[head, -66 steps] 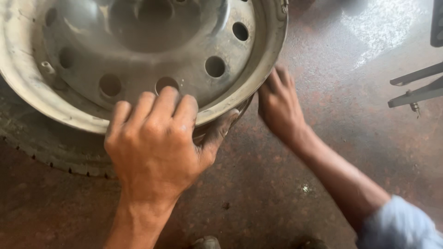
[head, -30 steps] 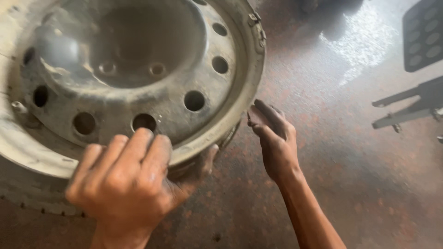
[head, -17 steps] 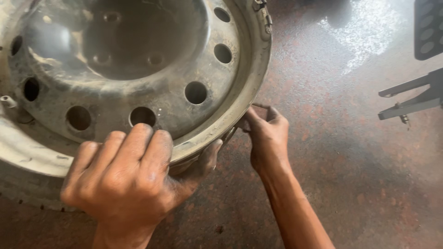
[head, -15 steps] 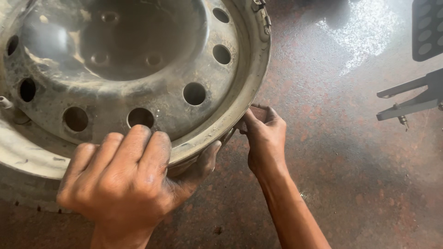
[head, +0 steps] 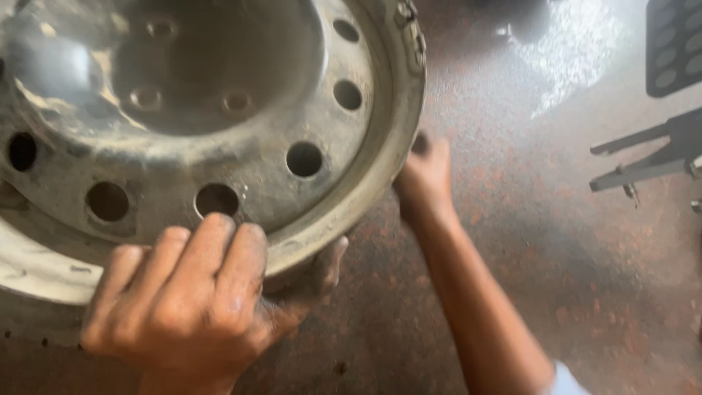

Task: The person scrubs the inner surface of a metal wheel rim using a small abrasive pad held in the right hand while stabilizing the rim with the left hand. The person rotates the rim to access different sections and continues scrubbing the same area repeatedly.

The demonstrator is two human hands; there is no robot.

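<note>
A large grey steel wheel rim (head: 219, 124) with round holes fills the upper left of the head view, tilted up off the floor. My left hand (head: 197, 300) grips its near lower edge, fingers over the lip and thumb underneath. Further right, my right hand (head: 424, 179) is curled against the rim's right edge, its fingertips hidden behind the rim. A strip of black tyre (head: 29, 329) shows under the rim at lower left.
The floor (head: 526, 241) is dark, reddish and speckled, with a bright glare patch at the top right. Dark metal bars (head: 643, 161) and a black perforated plate (head: 673, 44) lie at the right edge.
The rim has come closer and shifted in view. My right hand moved from flat on the floor to curled up against the rim's right edge. The left hand kept its grip.
</note>
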